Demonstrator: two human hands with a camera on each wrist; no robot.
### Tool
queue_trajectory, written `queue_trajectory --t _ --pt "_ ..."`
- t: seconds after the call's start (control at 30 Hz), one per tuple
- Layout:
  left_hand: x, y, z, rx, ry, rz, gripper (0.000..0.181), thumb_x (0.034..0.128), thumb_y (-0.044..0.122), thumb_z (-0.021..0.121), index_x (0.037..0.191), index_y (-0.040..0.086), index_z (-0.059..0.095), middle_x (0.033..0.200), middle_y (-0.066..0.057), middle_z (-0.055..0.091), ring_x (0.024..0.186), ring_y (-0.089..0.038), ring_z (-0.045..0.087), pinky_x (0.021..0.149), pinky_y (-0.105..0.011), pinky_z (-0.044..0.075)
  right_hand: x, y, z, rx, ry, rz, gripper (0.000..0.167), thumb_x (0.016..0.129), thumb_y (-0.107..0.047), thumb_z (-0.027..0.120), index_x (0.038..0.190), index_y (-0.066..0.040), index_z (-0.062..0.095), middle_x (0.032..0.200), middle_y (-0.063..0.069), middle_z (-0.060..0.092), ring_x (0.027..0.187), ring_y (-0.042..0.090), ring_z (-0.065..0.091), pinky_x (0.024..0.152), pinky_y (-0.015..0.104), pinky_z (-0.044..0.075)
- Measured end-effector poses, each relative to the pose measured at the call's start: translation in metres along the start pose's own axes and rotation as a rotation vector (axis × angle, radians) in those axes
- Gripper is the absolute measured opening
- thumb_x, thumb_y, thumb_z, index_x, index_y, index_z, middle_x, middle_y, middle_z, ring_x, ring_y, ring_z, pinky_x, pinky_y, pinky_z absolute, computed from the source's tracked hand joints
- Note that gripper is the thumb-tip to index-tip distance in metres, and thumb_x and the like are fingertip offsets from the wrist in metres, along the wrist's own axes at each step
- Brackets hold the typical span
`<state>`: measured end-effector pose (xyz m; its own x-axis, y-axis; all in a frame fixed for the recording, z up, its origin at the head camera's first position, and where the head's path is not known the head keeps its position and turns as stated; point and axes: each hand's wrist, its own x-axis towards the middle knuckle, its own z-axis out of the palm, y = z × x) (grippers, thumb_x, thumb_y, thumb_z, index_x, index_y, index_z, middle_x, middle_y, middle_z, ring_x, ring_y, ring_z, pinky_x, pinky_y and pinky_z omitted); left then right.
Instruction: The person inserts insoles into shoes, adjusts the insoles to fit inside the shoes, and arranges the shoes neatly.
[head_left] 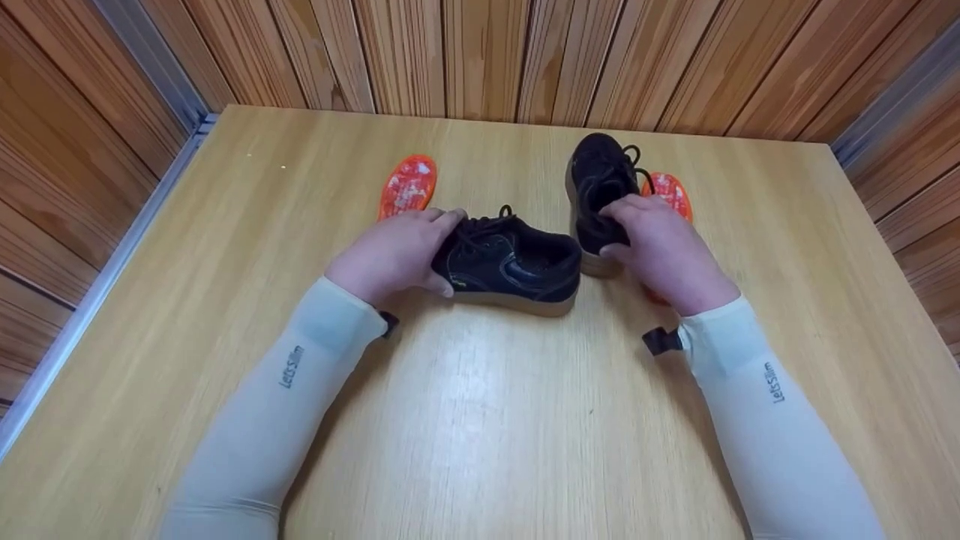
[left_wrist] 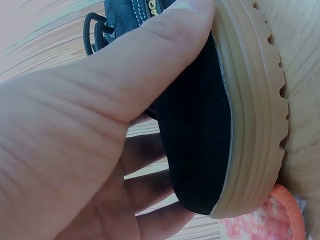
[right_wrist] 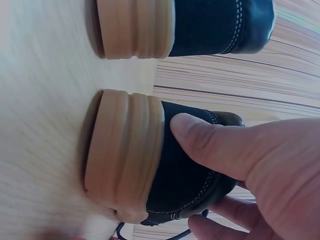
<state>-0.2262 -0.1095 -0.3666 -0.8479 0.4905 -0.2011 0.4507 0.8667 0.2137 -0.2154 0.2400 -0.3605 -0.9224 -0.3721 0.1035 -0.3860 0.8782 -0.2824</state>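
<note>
"Pale sleeves (head_left: 247,420) reached over the table (head_left: 465,435). What did the hands have?"

"The left hand (head_left: 397,251) gripped one shoe (head_left: 480,259) round its toe, thumb on the near side. It sat upright on the table, toe to the left."

"And the right hand (head_left: 667,251)?"

"It held the other shoe (head_left: 592,172) by the heel, just beside the first shoe's heel, toe pointing away."

"Anything orange?"

"One pad (head_left: 409,184) beyond the left hand, a second pad (head_left: 673,193) partly hidden by the right hand."

Your left hand (left_wrist: 95,120) grips the black shoe (left_wrist: 197,135), tan sole (left_wrist: 252,130) facing the table (left_wrist: 306,110), orange-rimmed insole (left_wrist: 265,220) near the toe (left_wrist: 197,192).
</note>
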Motion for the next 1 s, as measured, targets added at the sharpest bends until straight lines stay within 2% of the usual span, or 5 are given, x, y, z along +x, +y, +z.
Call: queue_trajectory --t 0.23,0.47,0.6,0.8,1.0 --pt "-0.001 0.000 0.000 -0.001 0.003 0.001 0.115 0.0831 0.047 0.096 0.172 0.011 0.032 0.170 -0.017 0.049 0.155 -0.040 0.051 0.130 -0.057 0.041 0.002 0.002 0.003 0.023 0.033 0.008 0.044 0.098 -0.007 0.081 0.138 0.005 0.067 0.139 0.024 0.070 0.133 0.044 0.063 0.118 0.061 0.049" --pt "0.000 -0.001 -0.001 -0.001 0.001 0.007 0.115 0.0826 0.047 0.096 0.172 0.011 0.033 0.170 -0.017 0.049 0.154 -0.040 0.052 0.129 -0.056 0.041 0.003 0.003 0.004 0.018 0.026 0.006 0.046 0.098 -0.007 0.081 0.140 0.005 0.065 0.142 0.024 0.068 0.134 0.045 0.063 0.119 0.062 0.049" --pt "0.000 -0.001 0.000 -0.003 0.003 0.013 0.115 0.0822 0.046 0.097 0.171 0.011 0.033 0.169 -0.017 0.050 0.153 -0.039 0.053 0.129 -0.057 0.042 0.000 0.005 -0.001 0.055 0.053 0.010 0.052 0.096 -0.015 0.085 0.142 0.002 0.065 0.145 0.022 0.065 0.136 0.044 0.061 0.119 0.062 0.049" --pt "0.001 -0.001 -0.001 0.019 0.018 0.034 0.114 0.0808 0.049 0.097 0.169 0.011 0.037 0.165 -0.017 0.055 0.147 -0.041 0.058 0.126 -0.057 0.045 -0.012 0.006 -0.019 0.146 0.146 0.015 0.058 0.095 -0.027 0.087 0.143 -0.003 0.066 0.146 0.017 0.067 0.136 0.040 0.063 0.120 0.060 0.048" --pt "-0.002 -0.001 0.000 0.000 0.040 0.038 0.108 0.0795 0.048 0.098 0.165 0.012 0.042 0.158 -0.016 0.061 0.139 -0.040 0.063 0.122 -0.058 0.049 -0.023 0.005 -0.031 0.202 0.110 0.029 0.057 0.101 -0.038 0.079 0.146 -0.006 0.065 0.148 0.015 0.068 0.140 0.038 0.062 0.123 0.061 0.045"
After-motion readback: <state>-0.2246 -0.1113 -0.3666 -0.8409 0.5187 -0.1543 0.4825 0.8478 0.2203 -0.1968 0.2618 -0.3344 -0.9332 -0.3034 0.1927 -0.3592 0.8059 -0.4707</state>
